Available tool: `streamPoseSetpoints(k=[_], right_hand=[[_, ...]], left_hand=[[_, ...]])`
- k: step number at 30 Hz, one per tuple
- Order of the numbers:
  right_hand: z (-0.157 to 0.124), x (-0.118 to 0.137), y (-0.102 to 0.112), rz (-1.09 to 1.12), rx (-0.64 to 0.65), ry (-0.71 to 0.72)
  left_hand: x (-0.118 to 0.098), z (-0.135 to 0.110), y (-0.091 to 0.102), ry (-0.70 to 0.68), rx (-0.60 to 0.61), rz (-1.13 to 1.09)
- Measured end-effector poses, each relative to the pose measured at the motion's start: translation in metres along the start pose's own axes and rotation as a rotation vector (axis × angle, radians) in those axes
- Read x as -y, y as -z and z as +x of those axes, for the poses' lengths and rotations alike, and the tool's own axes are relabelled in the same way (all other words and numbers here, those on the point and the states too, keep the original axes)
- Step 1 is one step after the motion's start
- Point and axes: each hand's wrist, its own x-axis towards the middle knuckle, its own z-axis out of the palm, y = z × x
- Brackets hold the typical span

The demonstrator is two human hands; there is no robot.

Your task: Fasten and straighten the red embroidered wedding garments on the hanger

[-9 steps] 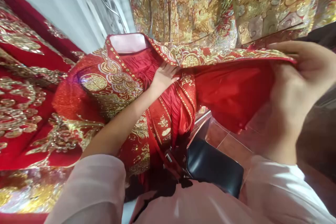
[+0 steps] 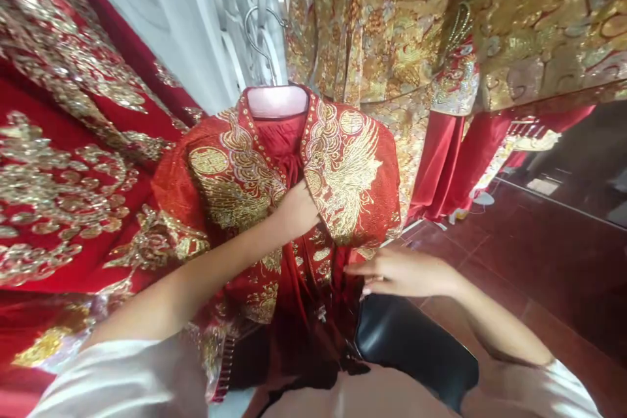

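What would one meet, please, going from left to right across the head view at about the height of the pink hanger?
Red gold-embroidered cloth → white wall panel → pink padded hanger in the red embroidered jacket → gold brocade garments → dark red floor tiles.

1. The jacket [image 2: 235, 189] on the hanger is bright red, thick with gold embroidery: round medallions, scrolls and a feathered bird on the front panel.
2. Its hanger [image 2: 277, 101] is pale pink with a silvery metal hook.
3. The garment [image 2: 59, 163] at the left is deep red with gold floral stitching.
4. The robes [image 2: 392, 32] hanging above are mostly gold, flecked with red and silver.
5. The bag [image 2: 416, 346] is glossy black.
6. The floor [image 2: 548, 255] is dark reddish-brown tile.
7. The sleeves [image 2: 127, 379] are pale pink.
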Motion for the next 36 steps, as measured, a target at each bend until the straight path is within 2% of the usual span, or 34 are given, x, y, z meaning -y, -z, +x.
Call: streamPoseSetpoints(k=[1,3,4,5,7,8,9,10,11,13,15,17,19,21,22,24,27,29,33,36], right_hand=[[-0.002,-0.010,0.013,0.041,-0.099,-0.004],[-0.002,-0.029,0.048,0.052,-0.445,-0.116],[0.002,-0.039,0.066,0.029,-0.616,-0.161],[0.009,-0.049,0.084,-0.004,-0.744,-0.167],[0.036,-0.067,0.114,-0.070,-0.865,-0.085],[0.054,-0.075,0.126,-0.090,-0.872,-0.020],[0.073,-0.082,0.136,-0.098,-0.855,0.044],[0.093,-0.087,0.145,-0.095,-0.820,0.103],[0.111,-0.091,0.151,-0.088,-0.772,0.152],[0.139,-0.093,0.160,-0.077,-0.675,0.209],[0.156,-0.091,0.165,-0.076,-0.644,0.210],[0.165,-0.087,0.167,-0.061,-0.706,0.184],[0.169,-0.083,0.168,-0.017,-0.811,0.173],[0.171,-0.079,0.170,0.042,-0.891,0.180],[0.170,-0.077,0.171,0.070,-0.904,0.190],[0.163,-0.078,0.172,0.123,-0.857,0.221],[0.139,-0.092,0.170,0.194,-0.639,0.221],[0.122,-0.109,0.165,0.275,-0.540,0.153],[0.108,-0.141,0.153,0.506,-0.546,-0.006],[0.109,-0.146,0.148,0.598,-0.489,-0.094]], left_hand=[[0.003,-0.015,0.015,-0.069,0.108,-0.031],[0.012,-0.038,0.053,-0.150,0.334,-0.145],[0.017,-0.044,0.074,-0.136,0.355,-0.200],[0.023,-0.046,0.094,-0.095,0.279,-0.232],[0.035,-0.042,0.127,0.049,-0.061,-0.177],[0.042,-0.037,0.137,0.129,-0.240,-0.105],[0.049,-0.032,0.142,0.206,-0.371,-0.035],[0.057,-0.026,0.143,0.269,-0.425,0.010],[0.065,-0.020,0.141,0.315,-0.410,0.024],[0.079,-0.011,0.132,0.372,-0.305,-0.015],[0.088,-0.006,0.124,0.406,-0.262,-0.056],[0.091,-0.003,0.122,0.434,-0.338,-0.080],[0.091,-0.002,0.126,0.445,-0.454,-0.125],[0.090,-0.003,0.131,0.444,-0.519,-0.174],[0.090,-0.005,0.133,0.439,-0.513,-0.196],[0.092,-0.011,0.133,0.417,-0.426,-0.232],[0.098,-0.022,0.130,0.362,-0.261,-0.285],[0.103,-0.027,0.129,0.367,-0.187,-0.343],[0.121,-0.024,0.129,0.560,-0.004,-0.547],[0.134,-0.021,0.127,0.655,0.069,-0.699]])
